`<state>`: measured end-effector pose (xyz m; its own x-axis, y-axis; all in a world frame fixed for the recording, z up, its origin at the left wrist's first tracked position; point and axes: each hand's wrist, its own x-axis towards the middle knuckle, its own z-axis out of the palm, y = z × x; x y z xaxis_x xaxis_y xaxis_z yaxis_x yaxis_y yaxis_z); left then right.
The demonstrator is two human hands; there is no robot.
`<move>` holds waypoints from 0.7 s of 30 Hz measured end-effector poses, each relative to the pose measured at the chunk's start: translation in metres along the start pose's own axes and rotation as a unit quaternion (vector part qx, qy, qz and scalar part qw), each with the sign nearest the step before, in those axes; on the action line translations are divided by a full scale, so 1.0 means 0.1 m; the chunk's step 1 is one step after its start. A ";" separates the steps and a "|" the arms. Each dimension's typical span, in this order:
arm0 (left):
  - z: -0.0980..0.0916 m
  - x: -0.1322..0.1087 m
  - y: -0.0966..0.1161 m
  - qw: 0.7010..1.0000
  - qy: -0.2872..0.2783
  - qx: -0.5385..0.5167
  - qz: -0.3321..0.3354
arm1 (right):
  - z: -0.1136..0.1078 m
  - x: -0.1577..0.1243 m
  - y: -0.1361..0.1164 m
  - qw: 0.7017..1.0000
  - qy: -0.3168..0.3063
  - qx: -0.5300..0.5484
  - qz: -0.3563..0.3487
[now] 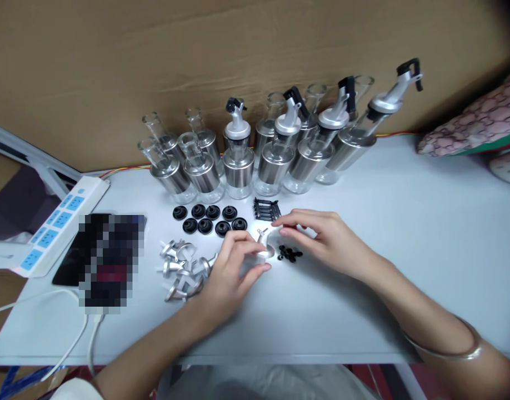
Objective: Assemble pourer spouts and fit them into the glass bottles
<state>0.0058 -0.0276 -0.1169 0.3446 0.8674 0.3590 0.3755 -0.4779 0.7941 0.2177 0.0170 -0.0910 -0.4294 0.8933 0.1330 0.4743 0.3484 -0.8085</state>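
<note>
My left hand is closed around a silver pourer spout, held just above the table with its narrow end up. Right beside it, my right hand has thumb and index finger brought together near the spout's top; whatever they pinch, if anything, is too small to make out. Below those fingers lies a small pile of black caps. Behind them sits a row of black levers. Several black round stoppers are laid out left of the levers. More silver spouts lie loose by my left wrist.
Glass bottles with steel sleeves stand in rows at the back; some carry finished pourer tops. A white power strip, a phone and cables occupy the left. A patterned cushion-like item is at the right. Cardboard walls the back.
</note>
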 end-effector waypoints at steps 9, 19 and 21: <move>0.21 -0.21 0.14 0.970 -0.014 -0.218 -0.104 | -0.17 -0.02 0.17 0.992 -0.102 -0.036 -0.061; 0.29 -0.18 0.03 0.951 0.026 -0.250 -0.181 | -0.09 -0.02 0.22 0.984 -0.158 -0.042 -0.069; 0.29 -0.18 0.02 0.946 0.034 -0.265 -0.183 | -0.10 -0.02 0.22 0.984 -0.162 -0.040 -0.068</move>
<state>0.0256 -0.0481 -0.1357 0.2125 0.9768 0.0277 -0.0310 -0.0216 0.9993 0.2361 0.0258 -0.1031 -0.7094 0.7038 0.0369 0.4493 0.4920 -0.7457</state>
